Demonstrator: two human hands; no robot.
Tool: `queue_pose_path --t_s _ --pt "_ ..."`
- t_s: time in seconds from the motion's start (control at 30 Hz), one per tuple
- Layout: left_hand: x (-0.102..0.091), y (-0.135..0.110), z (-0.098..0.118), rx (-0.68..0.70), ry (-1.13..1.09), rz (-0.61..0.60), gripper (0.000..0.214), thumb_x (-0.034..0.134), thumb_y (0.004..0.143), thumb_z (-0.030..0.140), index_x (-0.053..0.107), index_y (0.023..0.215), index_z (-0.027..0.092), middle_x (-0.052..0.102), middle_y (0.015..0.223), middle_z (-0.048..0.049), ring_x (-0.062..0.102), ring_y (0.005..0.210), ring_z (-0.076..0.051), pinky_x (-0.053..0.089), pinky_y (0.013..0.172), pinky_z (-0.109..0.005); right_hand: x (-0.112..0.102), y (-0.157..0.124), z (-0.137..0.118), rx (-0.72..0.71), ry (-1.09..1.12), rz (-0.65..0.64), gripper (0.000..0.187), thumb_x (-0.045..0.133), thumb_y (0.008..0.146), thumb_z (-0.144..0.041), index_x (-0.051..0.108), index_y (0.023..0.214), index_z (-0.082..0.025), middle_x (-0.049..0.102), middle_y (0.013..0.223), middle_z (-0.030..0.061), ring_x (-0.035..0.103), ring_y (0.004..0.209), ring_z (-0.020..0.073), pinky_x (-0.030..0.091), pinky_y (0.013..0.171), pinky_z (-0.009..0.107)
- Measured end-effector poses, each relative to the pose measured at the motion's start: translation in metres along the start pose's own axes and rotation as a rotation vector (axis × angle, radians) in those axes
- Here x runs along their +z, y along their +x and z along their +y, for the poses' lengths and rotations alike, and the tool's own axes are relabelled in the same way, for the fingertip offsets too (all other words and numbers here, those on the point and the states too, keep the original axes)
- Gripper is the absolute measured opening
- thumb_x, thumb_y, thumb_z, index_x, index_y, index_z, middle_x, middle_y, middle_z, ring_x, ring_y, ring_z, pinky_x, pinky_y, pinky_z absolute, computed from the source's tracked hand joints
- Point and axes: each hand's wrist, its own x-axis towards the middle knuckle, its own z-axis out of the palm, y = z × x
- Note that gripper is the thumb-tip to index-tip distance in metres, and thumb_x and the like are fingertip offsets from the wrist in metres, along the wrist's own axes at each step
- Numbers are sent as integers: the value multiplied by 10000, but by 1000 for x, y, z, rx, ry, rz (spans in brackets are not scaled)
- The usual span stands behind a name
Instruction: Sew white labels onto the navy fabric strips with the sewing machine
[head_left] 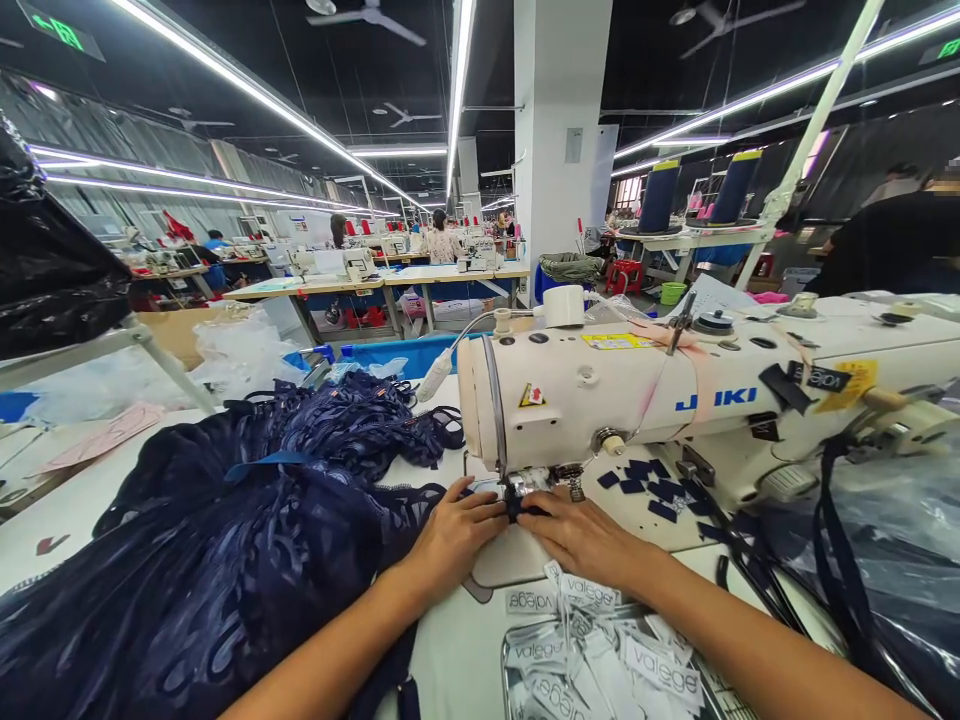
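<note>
At the needle of a white sewing machine point(555, 370), both hands hold down a small dark navy piece of fabric point(513, 506). My left hand point(457, 530) lies to the left of the presser foot, its fingers together on the fabric. From the other side, my right hand point(589, 530) grips the same piece, fingertips close to the foot. The fingers hide most of the fabric. A large heap of navy lace garments point(255, 560) lies beside my left arm. White printed labels point(592, 660) fill a tray under my right forearm.
Several small navy fabric tabs point(645, 482) are scattered right of the needle. Black straps point(832, 540) and a clear plastic bag point(900, 540) lie farther right. A black plastic bag point(52, 260) hangs at left. Behind are thread cones point(660, 198), a pillar point(562, 130) and people at other tables.
</note>
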Motion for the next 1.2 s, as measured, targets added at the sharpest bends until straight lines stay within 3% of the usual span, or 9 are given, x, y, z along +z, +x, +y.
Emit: queue_pose_path --t_s 0.4,0.8,1.2 --pt "-4 5 -1 75 44 28 219 432 857 108 617 922 205 672 994 5 592 954 -133 241 1036 -371 3 -1 1 -12 -30 52 260 435 829 -89 612 1015 -127 574 1053 131 573 858 229 507 727 355" --pt "-10 9 2 94 191 -78 196 453 857 132 611 966 171 656 1030 -42 581 979 -167 259 1043 -400 6 3 -2 12 -99 44 289 395 867 -156 604 1063 -116 574 1080 139 574 891 248 523 712 373" --pt "-6 13 -5 51 304 -118 249 508 810 103 584 1043 143 612 1110 -60 508 1074 -216 285 1006 -425 3 5 4 229 36 -149 375 496 836 -240 540 1191 -130 547 1175 122 522 1051 272 439 909 429"
